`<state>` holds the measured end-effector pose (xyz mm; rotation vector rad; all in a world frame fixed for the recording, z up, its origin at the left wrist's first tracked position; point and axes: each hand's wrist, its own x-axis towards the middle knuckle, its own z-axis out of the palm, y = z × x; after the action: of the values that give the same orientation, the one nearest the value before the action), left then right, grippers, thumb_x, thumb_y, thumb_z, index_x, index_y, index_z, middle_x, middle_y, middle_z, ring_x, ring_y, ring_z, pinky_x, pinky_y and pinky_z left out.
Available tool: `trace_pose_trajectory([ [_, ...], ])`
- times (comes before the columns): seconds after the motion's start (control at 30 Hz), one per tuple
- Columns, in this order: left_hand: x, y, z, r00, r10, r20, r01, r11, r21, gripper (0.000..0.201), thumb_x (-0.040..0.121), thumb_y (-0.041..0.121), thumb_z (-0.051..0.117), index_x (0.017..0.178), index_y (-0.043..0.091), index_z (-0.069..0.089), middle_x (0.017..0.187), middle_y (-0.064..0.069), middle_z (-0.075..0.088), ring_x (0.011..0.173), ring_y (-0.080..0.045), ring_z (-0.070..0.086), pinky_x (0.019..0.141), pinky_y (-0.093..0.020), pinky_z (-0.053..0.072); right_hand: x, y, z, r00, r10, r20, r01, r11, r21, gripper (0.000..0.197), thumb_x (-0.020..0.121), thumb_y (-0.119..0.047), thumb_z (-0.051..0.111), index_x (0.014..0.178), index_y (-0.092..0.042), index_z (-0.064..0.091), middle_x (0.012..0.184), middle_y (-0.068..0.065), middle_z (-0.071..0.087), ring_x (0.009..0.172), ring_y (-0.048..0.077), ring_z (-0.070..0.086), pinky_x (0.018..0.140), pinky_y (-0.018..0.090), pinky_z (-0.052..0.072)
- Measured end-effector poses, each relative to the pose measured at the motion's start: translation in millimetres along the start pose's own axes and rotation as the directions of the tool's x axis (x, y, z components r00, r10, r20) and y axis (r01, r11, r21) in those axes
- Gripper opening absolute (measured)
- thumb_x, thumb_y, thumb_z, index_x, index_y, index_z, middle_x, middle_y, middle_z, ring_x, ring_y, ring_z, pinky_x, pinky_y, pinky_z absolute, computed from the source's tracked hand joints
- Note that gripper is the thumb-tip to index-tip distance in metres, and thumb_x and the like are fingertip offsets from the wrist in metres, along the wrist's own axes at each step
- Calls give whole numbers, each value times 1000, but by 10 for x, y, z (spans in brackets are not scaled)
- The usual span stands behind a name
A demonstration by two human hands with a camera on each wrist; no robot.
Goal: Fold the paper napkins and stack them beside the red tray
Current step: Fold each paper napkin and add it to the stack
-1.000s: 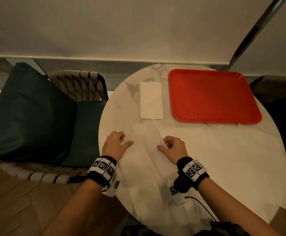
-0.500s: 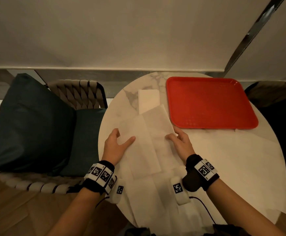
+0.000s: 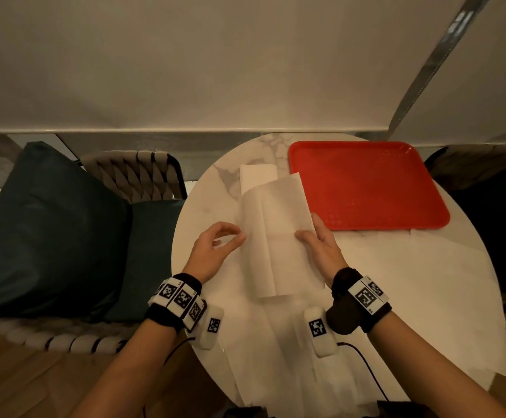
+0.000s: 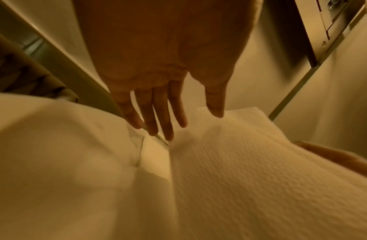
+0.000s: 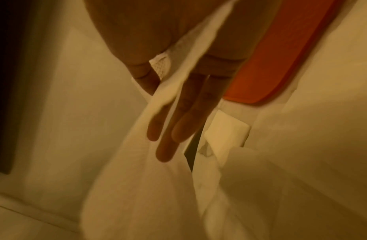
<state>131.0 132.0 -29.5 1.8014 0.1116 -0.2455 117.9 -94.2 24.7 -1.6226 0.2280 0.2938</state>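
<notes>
2 hands work over a round marble table (image 3: 203, 206). The right hand (image 3: 318, 251) holds a long white napkin (image 3: 275, 224) by its right edge, thumb on top and fingers beneath, so the sheet lies raised above the table. The napkin is embossed with a fine dimpled texture, has 1 lengthwise crease, and its left side curls over. The left hand (image 3: 215, 251) hovers just at the napkin's 9 o'clock, fingers loosely spread, gripping nothing. At the napkin's 12 o'clock, partly covered by it, 1 folded napkin (image 3: 256, 173) lies flat beside the red tray (image 3: 366, 188), at the tray's 9 o'clock. More unfolded white sheets (image 3: 381, 282) cover the table toward 6 o'clock.
</notes>
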Motion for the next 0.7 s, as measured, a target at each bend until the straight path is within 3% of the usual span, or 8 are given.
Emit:
trace_pose_trajectory([
  [0.1,1,82,120,989,-96,112,113,982,-153,52,83,46,62,128,30,41,113,-4,67,111,-18,62,105,-40,44,34,-4,-53,1000,-4,-11,5,997,71,30,95,-7,46,105,-33,57,102,-7,67,89,11,64,83,28,50],
  [0.2,-6,142,240,954,-175,242,250,910,-330,69,87,41,60,139,48,16,118,-13,64,104,-29,67,96,-42,52,62,4,-93,999,13,-48,-7,991,130,30,95,-9,46,109,-33,56,108,-3,66,95,16,64,87,34,51],
  [0.27,-22,141,303,942,-161,294,272,880,-390,76,85,32,66,136,55,14,111,-17,68,96,-32,70,90,-43,55,74,4,-126,996,11,-92,-1,994,109,26,95,-12,48,109,-33,56,110,-2,66,95,18,64,86,35,52],
  [0.37,-24,122,338,975,-87,204,160,914,-372,77,85,16,71,139,47,25,97,-19,68,92,-28,69,87,-40,56,96,51,-200,989,16,-149,-11,999,36,11,96,-20,52,105,-21,58,103,1,69,91,22,67,82,38,54],
  [0.43,19,105,346,981,-109,159,156,933,-323,72,85,24,72,137,49,28,100,-13,66,101,-25,65,90,-40,55,96,99,-257,986,12,-167,-14,1000,-10,10,97,-21,53,98,-14,59,94,6,71,84,25,67,77,40,55],
  [0.53,75,121,434,952,-185,244,257,916,-308,70,85,40,68,137,56,23,121,-12,57,114,-27,58,95,-43,53,53,99,-263,995,33,-98,-32,999,6,15,97,-20,52,105,-11,61,96,2,71,85,20,68,69,28,55],
  [0.63,118,158,553,924,-232,304,344,853,-393,77,78,55,63,141,55,19,130,-17,54,114,-31,61,97,-47,50,18,34,-198,998,68,-18,-66,993,103,21,97,-20,49,114,-20,62,111,2,69,100,18,66,82,30,53],
  [0.7,147,157,614,896,-256,362,403,812,-423,81,76,65,59,144,54,17,132,-16,55,115,-31,61,97,-50,50,-3,-23,-175,998,65,-6,-62,979,196,27,98,-21,46,122,-17,59,117,4,68,107,21,65,91,36,51],
])
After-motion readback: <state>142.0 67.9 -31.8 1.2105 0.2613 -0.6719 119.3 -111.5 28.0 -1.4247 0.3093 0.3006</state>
